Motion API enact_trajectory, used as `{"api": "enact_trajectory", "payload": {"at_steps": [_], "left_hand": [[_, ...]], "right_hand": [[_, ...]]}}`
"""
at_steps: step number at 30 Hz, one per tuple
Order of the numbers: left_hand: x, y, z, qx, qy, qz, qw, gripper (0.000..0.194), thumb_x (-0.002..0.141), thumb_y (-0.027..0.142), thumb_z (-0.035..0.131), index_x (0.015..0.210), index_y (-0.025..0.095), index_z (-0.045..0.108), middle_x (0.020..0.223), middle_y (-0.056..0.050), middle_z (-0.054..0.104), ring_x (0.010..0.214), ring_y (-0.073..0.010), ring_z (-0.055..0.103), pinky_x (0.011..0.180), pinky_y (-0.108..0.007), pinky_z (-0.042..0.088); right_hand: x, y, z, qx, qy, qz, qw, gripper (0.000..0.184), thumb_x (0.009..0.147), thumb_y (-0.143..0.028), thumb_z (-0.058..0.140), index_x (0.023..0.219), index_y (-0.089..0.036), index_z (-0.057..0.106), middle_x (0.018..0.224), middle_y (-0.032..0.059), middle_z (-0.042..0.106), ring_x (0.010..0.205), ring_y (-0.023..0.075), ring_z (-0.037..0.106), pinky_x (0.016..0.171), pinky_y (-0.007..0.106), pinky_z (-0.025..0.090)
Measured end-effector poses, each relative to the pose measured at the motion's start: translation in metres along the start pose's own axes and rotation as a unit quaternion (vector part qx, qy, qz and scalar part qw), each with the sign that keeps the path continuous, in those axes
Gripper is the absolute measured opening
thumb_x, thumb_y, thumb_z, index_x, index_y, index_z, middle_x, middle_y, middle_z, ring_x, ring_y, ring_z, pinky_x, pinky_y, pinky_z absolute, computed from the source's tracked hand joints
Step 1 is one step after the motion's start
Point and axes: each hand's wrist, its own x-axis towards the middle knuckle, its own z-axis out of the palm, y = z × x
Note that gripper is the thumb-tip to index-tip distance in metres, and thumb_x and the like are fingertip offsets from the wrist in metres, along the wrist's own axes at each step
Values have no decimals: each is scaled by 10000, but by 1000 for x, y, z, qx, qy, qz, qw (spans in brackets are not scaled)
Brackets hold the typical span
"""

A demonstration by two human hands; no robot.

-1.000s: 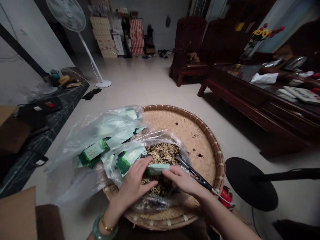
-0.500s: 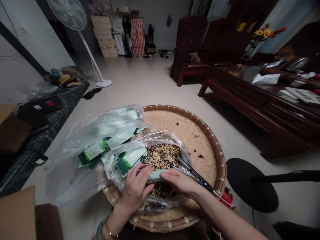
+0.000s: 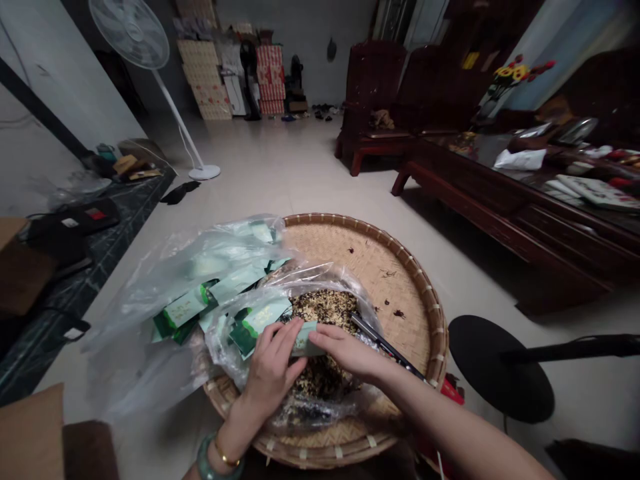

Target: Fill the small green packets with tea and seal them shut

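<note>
Round bamboo tray (image 3: 434,313), under the fingers. Clear plastic bag (image 3: 170,293) of green packets (image 3: 185,308), left of the fingers. Dark dried mix (image 3: 320,310), below and ahead of the fingers. Metal tongs (image 3: 385,350), just right of the fingers, untouched. Left hand (image 3: 270,373), right hand (image 3: 347,353): fingers narrow, both pinching a pale green packet (image 3: 306,340) over the mix. Step in hand: packet held between both hands; its next handling calls for a steady pinch.

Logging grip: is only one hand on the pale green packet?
No, the left hand and right hand pinch the pale green packet at opposite ends.
</note>
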Motion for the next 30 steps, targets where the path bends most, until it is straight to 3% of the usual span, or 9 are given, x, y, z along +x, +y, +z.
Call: {"api": "enact_trajectory", "payload": {"at_steps": [5, 8, 11, 13, 16, 20, 23, 26, 30], "left_hand": [[-3, -6, 9, -78, 5, -36, 996, 536, 758, 97, 612, 1267, 200, 481, 1116, -79, 658, 972, -246, 560, 832, -396, 508], [-4, -8, 11, -63, 25, -48, 997, 511, 749, 100, 619, 1238, 192, 502, 1090, -85, 655, 963, -249, 560, 830, -401, 512], [-3, -8, 11, -43, 57, -75, 995, 447, 753, 143, 634, 1187, 184, 536, 1006, -86, 654, 927, -249, 574, 790, -392, 525], [-2, -9, 11, -36, 71, -89, 993, 401, 767, 179, 636, 1159, 185, 553, 969, -82, 650, 903, -243, 587, 769, -383, 533], [-1, -11, 11, -33, 80, -92, 992, 350, 802, 204, 608, 1148, 194, 561, 962, -80, 652, 884, -233, 605, 760, -379, 541], [1, -12, 14, -10, 73, -84, 994, 435, 788, 228, 629, 1205, 168, 523, 1019, -104, 655, 927, -255, 607, 799, -419, 536], [2, -11, 17, 13, 74, -84, 994, 511, 767, 280, 671, 1231, 139, 507, 1038, -124, 657, 948, -274, 603, 814, -434, 530], [2, -9, 20, 13, 80, -73, 994, 483, 781, 294, 664, 1216, 135, 528, 1008, -121, 670, 913, -263, 612, 783, -411, 536], [-1, -4, 22, -3, 80, -66, 995, 398, 826, 290, 616, 1193, 150, 554, 977, -108, 678, 883, -242, 612, 753, -383, 539]], "right_hand": [[0, -5, -5, -28, -22, 34, 999, 374, 719, -536, 673, 725, -162, 651, 707, -17, 578, 727, 136, 513, 775, 307, 431], [0, -18, -10, -2, -61, 56, 997, 372, 693, -521, 697, 744, -155, 654, 751, -3, 598, 732, 128, 539, 709, 276, 452], [8, -29, -19, 37, -44, 51, 997, 388, 755, -522, 619, 767, -136, 660, 795, 47, 649, 765, 156, 595, 661, 277, 476], [20, -31, -28, -12, -12, 43, 999, 351, 829, -441, 537, 714, -130, 653, 714, 44, 650, 689, 143, 592, 630, 269, 467], [46, -31, -37, -181, 22, 20, 983, 237, 839, -219, 508, 690, -135, 672, 639, 8, 633, 609, 110, 533, 628, 243, 430], [70, -37, -35, -246, -5, 42, 968, 254, 833, -138, 467, 892, -142, 715, 779, 13, 679, 624, 113, 524, 582, 230, 408], [70, -42, -29, -343, -32, 22, 938, 248, 835, -212, 499, 866, -132, 732, 743, 17, 684, 592, 116, 514, 551, 227, 387], [59, -41, -25, -459, -35, -24, 887, 164, 743, -262, 640, 781, -140, 742, 632, 7, 656, 551, 115, 511, 525, 222, 359], [45, -38, -22, -521, -12, -22, 853, 109, 638, -137, 703, 741, -146, 739, 631, 23, 658, 585, 138, 547, 547, 233, 371]]}}
